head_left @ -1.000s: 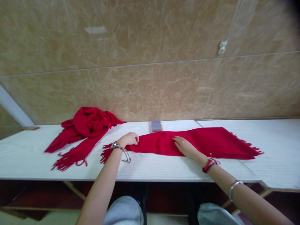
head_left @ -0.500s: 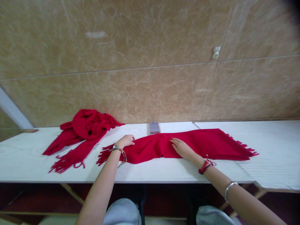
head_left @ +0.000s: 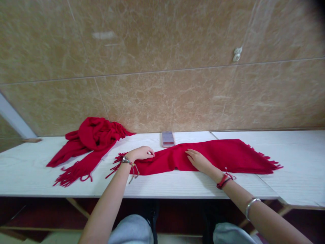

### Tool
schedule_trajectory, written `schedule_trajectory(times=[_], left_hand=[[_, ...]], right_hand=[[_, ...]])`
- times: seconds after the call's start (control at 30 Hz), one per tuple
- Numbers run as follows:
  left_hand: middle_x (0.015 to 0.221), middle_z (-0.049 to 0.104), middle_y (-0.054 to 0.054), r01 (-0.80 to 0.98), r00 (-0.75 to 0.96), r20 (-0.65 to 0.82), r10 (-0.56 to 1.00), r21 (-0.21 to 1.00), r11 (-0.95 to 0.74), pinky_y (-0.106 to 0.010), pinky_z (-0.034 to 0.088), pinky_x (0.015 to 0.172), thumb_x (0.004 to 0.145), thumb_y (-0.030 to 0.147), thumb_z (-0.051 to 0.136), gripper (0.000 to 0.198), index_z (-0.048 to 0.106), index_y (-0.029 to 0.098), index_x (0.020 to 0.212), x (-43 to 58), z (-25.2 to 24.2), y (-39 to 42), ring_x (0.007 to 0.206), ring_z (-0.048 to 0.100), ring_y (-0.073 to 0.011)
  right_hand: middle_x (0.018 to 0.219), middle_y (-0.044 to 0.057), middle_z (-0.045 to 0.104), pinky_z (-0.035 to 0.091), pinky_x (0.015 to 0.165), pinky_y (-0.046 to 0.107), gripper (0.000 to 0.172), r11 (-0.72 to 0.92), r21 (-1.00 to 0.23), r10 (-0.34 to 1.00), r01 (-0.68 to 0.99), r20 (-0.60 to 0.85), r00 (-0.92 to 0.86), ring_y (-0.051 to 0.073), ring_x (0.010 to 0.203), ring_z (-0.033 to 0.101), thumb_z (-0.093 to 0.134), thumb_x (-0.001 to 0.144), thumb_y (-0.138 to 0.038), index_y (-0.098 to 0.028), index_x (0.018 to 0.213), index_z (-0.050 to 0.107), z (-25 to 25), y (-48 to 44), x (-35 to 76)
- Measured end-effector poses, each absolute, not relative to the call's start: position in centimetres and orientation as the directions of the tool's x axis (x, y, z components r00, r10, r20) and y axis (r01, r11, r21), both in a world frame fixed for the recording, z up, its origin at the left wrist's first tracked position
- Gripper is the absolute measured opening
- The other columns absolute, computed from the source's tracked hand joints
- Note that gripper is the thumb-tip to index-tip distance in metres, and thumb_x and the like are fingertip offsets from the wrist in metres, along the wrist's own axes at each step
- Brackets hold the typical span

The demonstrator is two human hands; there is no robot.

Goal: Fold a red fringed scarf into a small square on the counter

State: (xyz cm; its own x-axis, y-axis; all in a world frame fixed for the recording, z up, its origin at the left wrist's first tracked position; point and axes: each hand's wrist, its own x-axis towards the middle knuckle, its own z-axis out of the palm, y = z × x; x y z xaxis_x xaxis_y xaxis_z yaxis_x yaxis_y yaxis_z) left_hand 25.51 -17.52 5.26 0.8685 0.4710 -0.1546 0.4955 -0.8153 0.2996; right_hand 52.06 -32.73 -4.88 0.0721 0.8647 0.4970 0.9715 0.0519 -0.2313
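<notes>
A long red scarf with fringed ends lies folded lengthwise across the white tabletop in the head view. At its left part, my left hand is closed on the far edge, with the fingers curled and partly hidden. My right hand rests flat on the scarf's middle, fingers stretched out toward the left. Small creases run through the cloth between the two hands. Off to the left, a second red scarf sits in a loose heap, its fringe spread toward me.
A phone-like flat object lies behind the scarf, its face blurred. The white table runs along a brown marbled tile wall. Beneath its front edge are dark red shelf surfaces and my knees.
My left hand has shifted slightly right along the scarf's far edge, its fingers curling in. The left end of the scarf has drawn a little with it. My right hand has hardly moved.
</notes>
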Motion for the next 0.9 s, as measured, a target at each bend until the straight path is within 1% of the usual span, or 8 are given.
schedule_trajectory(times=[0.1, 0.17, 0.23, 0.33, 0.43, 0.57, 0.7, 0.9], left_hand=[[0.097, 0.06, -0.003, 0.529, 0.848, -0.137, 0.511, 0.236, -0.815, -0.021, 0.042, 0.07, 0.065, 0.027, 0.061, 0.046, 0.053, 0.019, 0.109, 25.3, 5.8, -17.9, 0.08, 0.056, -0.0146], [0.097, 0.059, -0.004, 0.555, 0.831, -0.156, 0.534, 0.181, -0.812, -0.022, 0.042, 0.069, 0.061, 0.032, 0.066, 0.052, 0.052, 0.018, 0.109, 25.2, 6.3, -18.3, 0.081, 0.055, -0.0162], [0.097, 0.058, -0.004, 0.558, 0.827, -0.163, 0.538, 0.125, -0.82, -0.022, 0.041, 0.069, 0.059, 0.032, 0.067, 0.049, 0.054, 0.019, 0.105, 25.1, 6.7, -18.7, 0.082, 0.054, -0.0168], [0.087, 0.059, -0.001, 0.569, 0.812, -0.192, 0.551, 0.053, -0.821, -0.021, 0.039, 0.063, 0.061, 0.022, 0.064, 0.037, 0.057, 0.02, 0.097, 25.1, 7.1, -19.2, 0.076, 0.054, -0.0154], [0.073, 0.058, 0.003, 0.532, 0.839, -0.18, 0.514, 0.065, -0.844, -0.02, 0.036, 0.057, 0.064, 0.016, 0.056, 0.025, 0.057, 0.019, 0.089, 25.2, 7.1, -19.5, 0.066, 0.052, -0.0129], [0.071, 0.055, 0.003, 0.44, 0.895, -0.121, 0.43, 0.074, -0.895, -0.02, 0.034, 0.056, 0.065, 0.018, 0.057, 0.018, 0.057, 0.02, 0.083, 25.4, 6.7, -19.8, 0.066, 0.051, -0.0128], [0.075, 0.055, 0.001, 0.471, 0.871, -0.167, 0.462, 0.015, -0.882, -0.021, 0.037, 0.06, 0.064, 0.021, 0.061, 0.023, 0.057, 0.02, 0.086, 25.6, 6.5, -20.4, 0.073, 0.052, -0.0154], [0.106, 0.048, -0.011, 0.613, 0.783, -0.037, 0.621, -0.121, -0.781, -0.024, 0.042, 0.073, 0.064, 0.007, 0.058, 0.032, 0.057, 0.013, 0.095, 25.7, 6.7, -22.2, 0.086, 0.053, -0.0174]], right_hand=[[0.116, 0.017, 0.057, 0.04, 0.096, 0.038, 0.037, 0.046, -0.214, 0.871, 0.976, 0.486, 0.065, 0.023, 0.108, 0.052, 0.035, 0.084, -0.018, -0.008, 0.11, 0.058, -4.8, -32.8, 52.0], [0.116, 0.017, 0.057, 0.04, 0.096, 0.038, 0.037, 0.045, -0.203, 0.874, 0.978, 0.482, 0.06, 0.023, 0.108, 0.052, 0.035, 0.084, -0.018, -0.007, 0.111, 0.058, -4.6, -32.8, 52.0], [0.117, 0.017, 0.056, 0.04, 0.096, 0.038, 0.037, 0.043, -0.196, 0.876, 0.98, 0.479, 0.058, 0.023, 0.108, 0.053, 0.035, 0.084, -0.018, -0.007, 0.111, 0.058, -4.6, -32.9, 51.9], [0.116, 0.018, 0.057, 0.04, 0.096, 0.038, 0.037, 0.042, -0.195, 0.879, 0.98, 0.473, 0.057, 0.024, 0.108, 0.052, 0.035, 0.084, -0.018, -0.006, 0.111, 0.058, -4.5, -32.9, 51.9], [0.116, 0.017, 0.057, 0.04, 0.096, 0.039, 0.036, 0.048, -0.208, 0.877, 0.977, 0.478, 0.059, 0.024, 0.108, 0.052, 0.036, 0.084, -0.018, -0.008, 0.11, 0.058, -4.4, -32.9, 51.8], [0.117, 0.017, 0.056, 0.04, 0.096, 0.038, 0.036, 0.048, -0.209, 0.878, 0.977, 0.475, 0.059, 0.023, 0.108, 0.052, 0.036, 0.084, -0.018, -0.008, 0.111, 0.058, -4.5, -32.9, 51.8], [0.116, 0.016, 0.057, 0.04, 0.095, 0.039, 0.036, 0.05, -0.225, 0.872, 0.973, 0.484, 0.067, 0.024, 0.108, 0.053, 0.035, 0.084, -0.019, -0.01, 0.11, 0.059, -4.6, -32.9, 51.9], [0.116, 0.016, 0.057, 0.04, 0.095, 0.038, 0.036, 0.041, -0.202, 0.874, 0.978, 0.482, 0.063, 0.023, 0.108, 0.053, 0.035, 0.084, -0.019, -0.009, 0.11, 0.059, -4.6, -32.9, 52.0]])
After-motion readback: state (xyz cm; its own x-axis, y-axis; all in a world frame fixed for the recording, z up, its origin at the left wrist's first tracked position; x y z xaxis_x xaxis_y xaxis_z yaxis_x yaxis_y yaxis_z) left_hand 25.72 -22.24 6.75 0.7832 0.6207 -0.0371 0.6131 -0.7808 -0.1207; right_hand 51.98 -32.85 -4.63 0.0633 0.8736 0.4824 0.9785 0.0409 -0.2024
